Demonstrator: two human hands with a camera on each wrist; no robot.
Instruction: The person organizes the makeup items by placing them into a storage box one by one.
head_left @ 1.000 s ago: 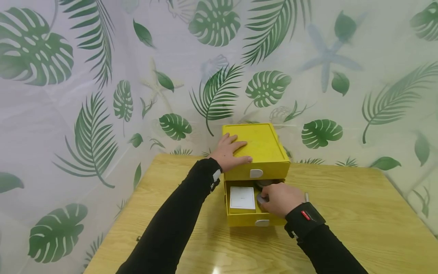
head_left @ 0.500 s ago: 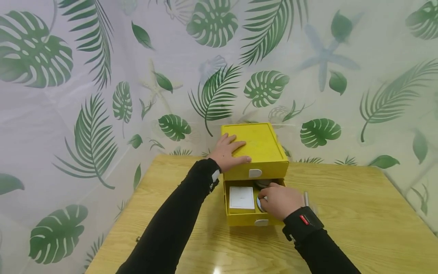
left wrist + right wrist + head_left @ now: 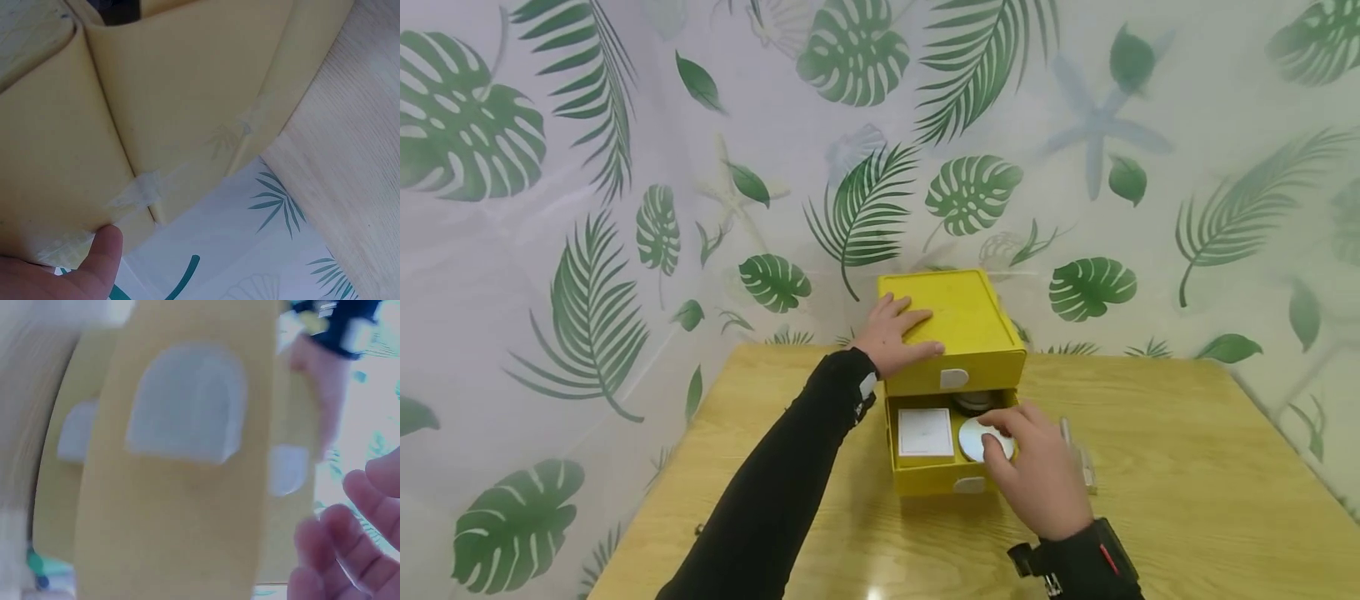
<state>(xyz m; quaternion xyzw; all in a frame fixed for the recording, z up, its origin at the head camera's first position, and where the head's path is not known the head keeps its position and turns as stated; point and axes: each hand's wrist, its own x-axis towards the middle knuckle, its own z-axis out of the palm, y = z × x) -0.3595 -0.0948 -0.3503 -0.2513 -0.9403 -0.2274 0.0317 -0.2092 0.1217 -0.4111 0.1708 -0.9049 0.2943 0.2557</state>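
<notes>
Left hand [image 3: 889, 338], right hand [image 3: 1043, 477]: fingers apart.
If we bump the disc [image 3: 972, 437] under our right fingers, it may slip.

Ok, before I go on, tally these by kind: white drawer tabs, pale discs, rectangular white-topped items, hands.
White drawer tabs: 3, all in the right wrist view
Pale disc: 1, in the open drawer
Rectangular white-topped item: 1, beside the disc
Hands: 2, left hand and right hand
Total: 7
</notes>
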